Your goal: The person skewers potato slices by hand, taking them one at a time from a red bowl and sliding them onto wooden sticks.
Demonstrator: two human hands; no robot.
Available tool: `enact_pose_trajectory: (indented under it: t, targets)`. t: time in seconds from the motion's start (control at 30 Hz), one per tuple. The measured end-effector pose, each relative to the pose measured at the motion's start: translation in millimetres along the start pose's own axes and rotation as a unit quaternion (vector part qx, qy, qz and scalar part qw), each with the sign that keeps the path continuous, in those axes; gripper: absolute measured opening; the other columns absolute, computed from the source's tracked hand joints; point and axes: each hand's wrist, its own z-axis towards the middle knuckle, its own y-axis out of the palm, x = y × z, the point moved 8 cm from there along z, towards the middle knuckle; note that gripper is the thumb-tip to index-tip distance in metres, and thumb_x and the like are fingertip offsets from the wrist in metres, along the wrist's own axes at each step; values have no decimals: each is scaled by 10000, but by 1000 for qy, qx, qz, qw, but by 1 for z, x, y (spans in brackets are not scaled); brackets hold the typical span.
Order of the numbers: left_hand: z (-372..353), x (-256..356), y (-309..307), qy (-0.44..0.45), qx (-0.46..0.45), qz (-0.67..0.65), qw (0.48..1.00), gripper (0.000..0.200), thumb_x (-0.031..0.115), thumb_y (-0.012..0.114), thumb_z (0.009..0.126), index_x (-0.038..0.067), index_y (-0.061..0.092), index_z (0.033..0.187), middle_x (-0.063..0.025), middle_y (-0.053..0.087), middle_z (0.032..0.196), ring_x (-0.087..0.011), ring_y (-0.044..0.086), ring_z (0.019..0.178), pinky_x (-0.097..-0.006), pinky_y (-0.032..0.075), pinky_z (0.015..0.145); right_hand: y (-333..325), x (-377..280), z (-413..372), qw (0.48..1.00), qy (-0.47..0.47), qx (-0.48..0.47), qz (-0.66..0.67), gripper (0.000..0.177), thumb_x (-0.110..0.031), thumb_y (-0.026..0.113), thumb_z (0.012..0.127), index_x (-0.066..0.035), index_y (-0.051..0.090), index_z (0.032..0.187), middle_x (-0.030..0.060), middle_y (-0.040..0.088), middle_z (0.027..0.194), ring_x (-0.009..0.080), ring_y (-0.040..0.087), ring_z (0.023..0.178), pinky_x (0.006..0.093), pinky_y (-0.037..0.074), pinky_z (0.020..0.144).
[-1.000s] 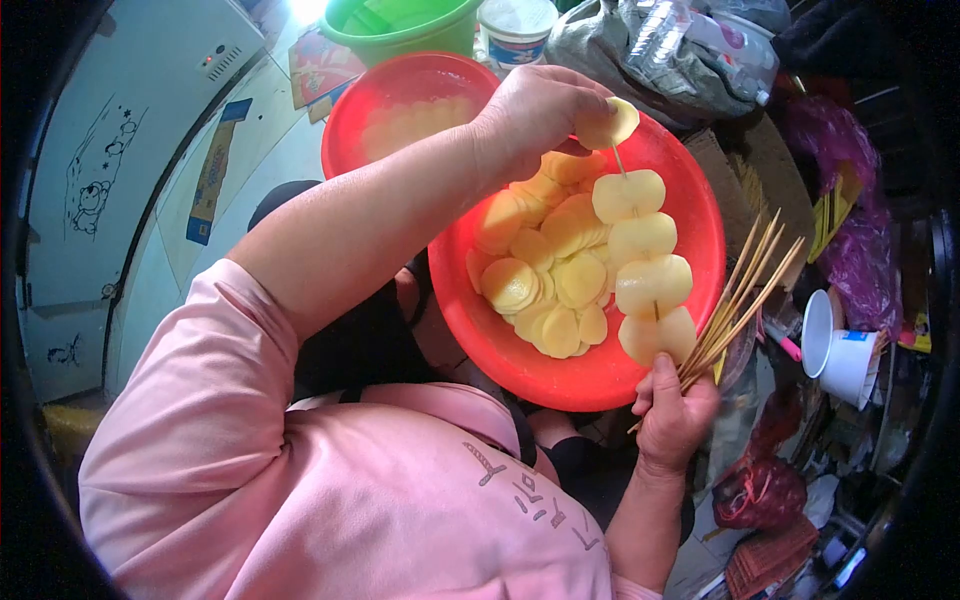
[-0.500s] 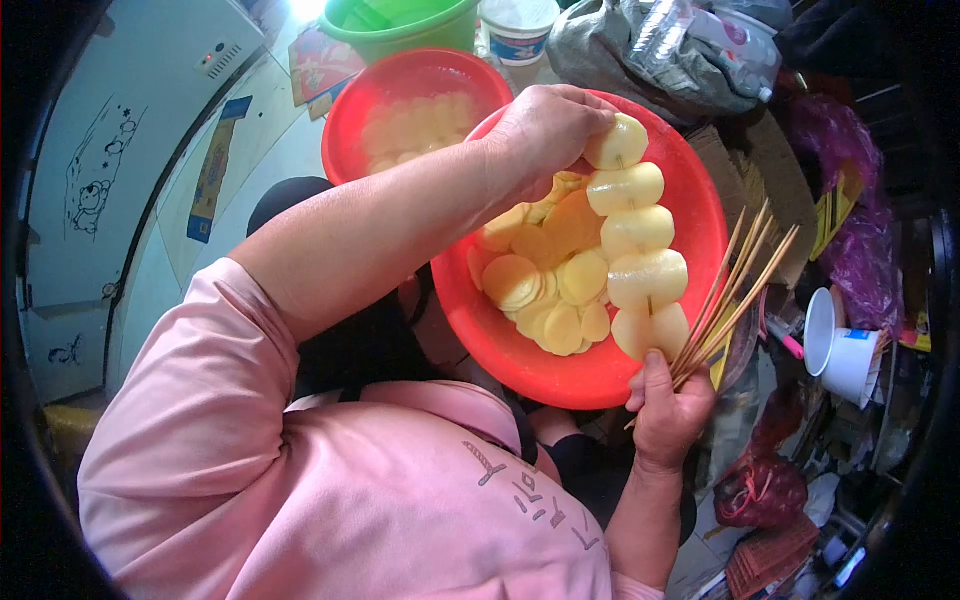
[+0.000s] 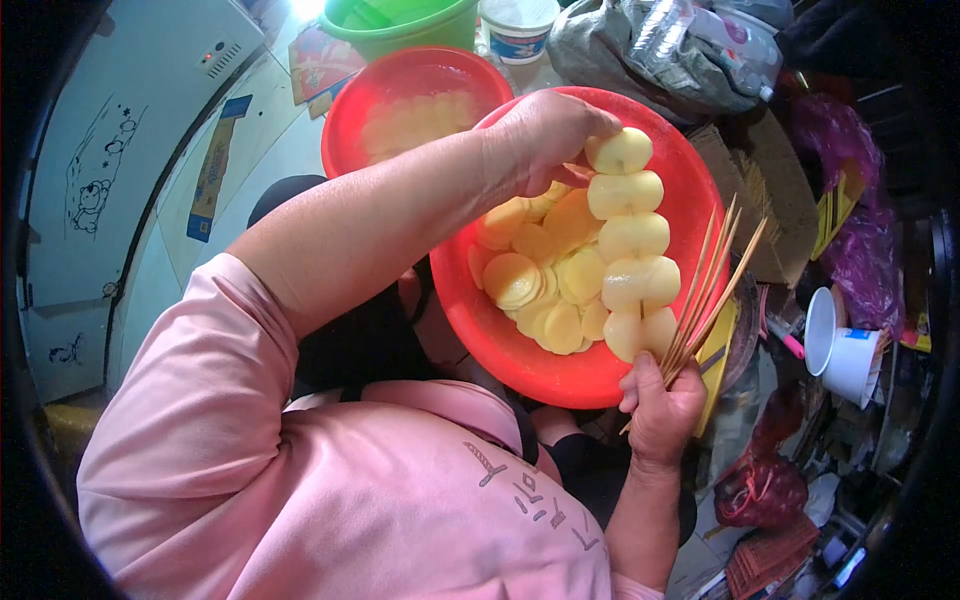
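Note:
A row of pale yellow potato slices point(image 3: 634, 236) is threaded on one thin skewer, held lengthwise above the red basin point(image 3: 480, 355). My left hand point(image 3: 560, 135) is closed on the slice at the far end. At the near end my right hand point(image 3: 664, 405) grips the loaded skewer's lower part, its thumb close to the last slice. That same hand also clasps a bundle of bare bamboo skewers point(image 3: 708, 300), fanned out to the upper right. Loose potato slices point(image 3: 545, 270) lie heaped in the basin below. Some of my left fingers are hidden behind the hand.
A second red basin point(image 3: 345, 140) with more slices in liquid stands behind, beside a green tub point(image 3: 440, 45) and a white bucket point(image 3: 520, 25). On the right are a cardboard box point(image 3: 775, 210), white bowls point(image 3: 845, 350) and a red net bag point(image 3: 760, 490).
The far end of the slice row has come slightly nearer, and its near end has shifted a little left with my right hand. The bare skewers have tilted and moved left.

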Motion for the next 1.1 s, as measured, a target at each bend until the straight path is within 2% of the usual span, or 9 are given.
enact_pose_trajectory:
  t: [0.13,0.2,0.3,0.43,0.63,0.73,0.8,0.83,1.1]
  targets:
    - [-6,-4,4,-12,-18,48,999,257,255,597,871,44,631,1014,-81,643,978,-204,618,887,-373,509,736,-2,2,1,1000,4,5,-3,89,-84,595,863,-15,571,915,31,575,611,63,467,431,195,378,411]
    - [-8,-1,5,1,-20,71,997,239,269,594,884,49,630,970,-69,660,893,-182,645,785,-317,520,645,-2,3,1,1000,6,4,-2,93,-87,596,863,-15,570,916,32,575,610,64,466,430,195,375,409]
    - [-10,1,9,4,-45,81,996,241,267,584,891,42,627,966,-70,658,890,-173,644,759,-300,522,605,-3,6,1,1000,17,2,7,99,-93,598,863,-16,568,917,34,574,606,67,461,427,196,370,406]
    - [-12,-3,15,-7,-72,100,992,240,263,581,893,38,626,964,-70,656,884,-165,641,761,-299,527,614,-2,6,2,1000,22,1,22,98,-97,602,862,-21,565,912,36,572,602,68,449,422,198,362,404]
    - [-15,4,16,33,-39,71,996,262,268,563,904,33,614,1009,-75,647,911,-178,634,811,-308,529,689,0,1,4,999,12,-2,41,99,-103,606,862,-24,565,905,31,562,598,62,444,425,189,353,406]
    - [-16,-5,26,20,-71,42,996,277,193,613,869,24,575,1085,-79,635,983,-191,626,881,-314,522,749,-4,3,5,998,18,8,54,100,-101,608,861,-24,568,911,30,559,597,63,438,421,189,350,405]
    - [-16,-15,30,63,-75,37,995,386,77,673,800,16,531,1154,-86,619,1045,-200,614,946,-320,514,796,-4,4,4,998,21,10,63,101,-99,610,859,-25,569,913,31,557,595,64,433,418,190,347,403]
    - [-16,-16,31,73,-72,19,995,497,-28,706,725,-1,512,1181,-102,612,1063,-215,609,981,-338,506,841,-4,5,4,997,28,11,72,102,-98,612,857,-26,570,915,32,556,594,64,429,416,191,344,401]
    - [-14,-18,31,97,-56,73,991,581,-30,732,700,-28,473,1221,-121,605,1070,-238,595,1015,-354,486,896,-5,9,8,994,38,-2,102,102,-97,612,854,-28,565,913,30,545,583,64,413,404,189,320,382]
